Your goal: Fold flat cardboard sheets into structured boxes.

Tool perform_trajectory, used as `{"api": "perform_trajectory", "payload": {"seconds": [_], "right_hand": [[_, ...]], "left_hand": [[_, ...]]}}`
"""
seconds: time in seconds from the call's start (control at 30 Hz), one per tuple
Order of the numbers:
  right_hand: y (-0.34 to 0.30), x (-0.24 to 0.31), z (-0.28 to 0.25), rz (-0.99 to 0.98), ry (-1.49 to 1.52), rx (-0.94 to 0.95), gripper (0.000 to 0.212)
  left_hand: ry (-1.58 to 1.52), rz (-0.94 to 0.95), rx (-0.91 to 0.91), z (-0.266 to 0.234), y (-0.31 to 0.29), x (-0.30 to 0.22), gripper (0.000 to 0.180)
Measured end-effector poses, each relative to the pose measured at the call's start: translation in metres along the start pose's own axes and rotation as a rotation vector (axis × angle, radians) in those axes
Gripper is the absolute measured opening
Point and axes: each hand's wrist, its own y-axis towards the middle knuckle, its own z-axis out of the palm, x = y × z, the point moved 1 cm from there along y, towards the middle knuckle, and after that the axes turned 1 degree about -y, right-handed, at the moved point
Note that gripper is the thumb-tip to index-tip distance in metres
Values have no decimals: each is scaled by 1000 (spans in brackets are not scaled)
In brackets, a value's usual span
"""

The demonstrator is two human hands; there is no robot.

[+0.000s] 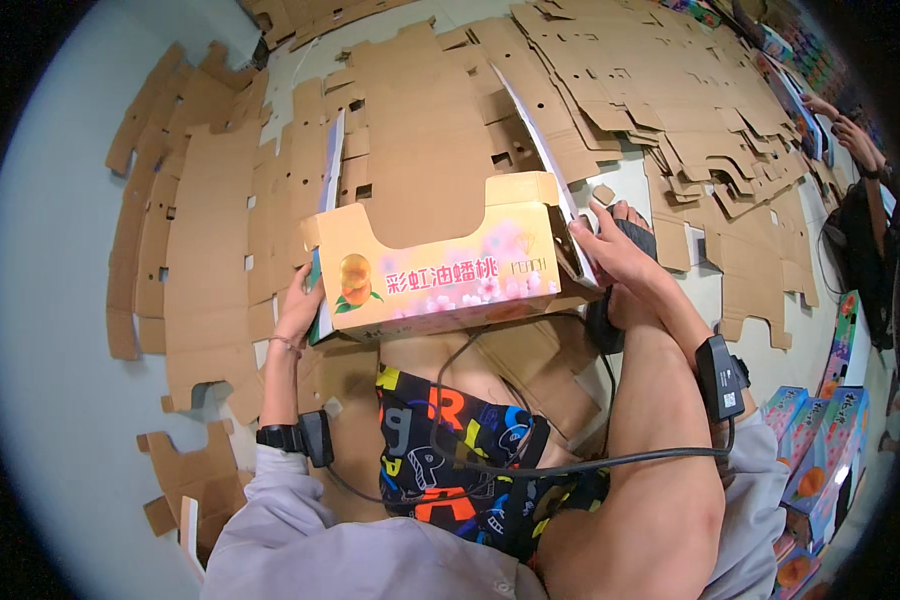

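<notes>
In front of me stands a partly folded cardboard fruit box [450, 262], its near end panel yellow and pink with printed peaches and blossoms. The top edge of that panel has a wide cutout. Two side walls rise at an angle, and plain brown board shows inside. My left hand [298, 305] grips the left near corner, its fingertips partly hidden by the board. At the right side wall [540, 140], my right hand [620, 250] is closed around the near end, thumb on the inner side.
Flat brown cardboard blanks [660, 80] cover much of the floor, ahead and to both sides. Folded printed boxes [815, 460] are stacked at the lower right. Another person's hands [850, 135] hold a box at the far right. A black cable [590, 466] crosses my lap.
</notes>
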Motion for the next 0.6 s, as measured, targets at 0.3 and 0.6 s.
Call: {"api": "perform_trajectory", "payload": {"seconds": [0.3,0.6], "right_hand": [[30,-7,20,-85,270,320,97],[3,23,9,-53,185,238,111]], "left_hand": [[162,235,-48,8,14,-9,71],[42,164,-169,16,-22,-22,67]]}}
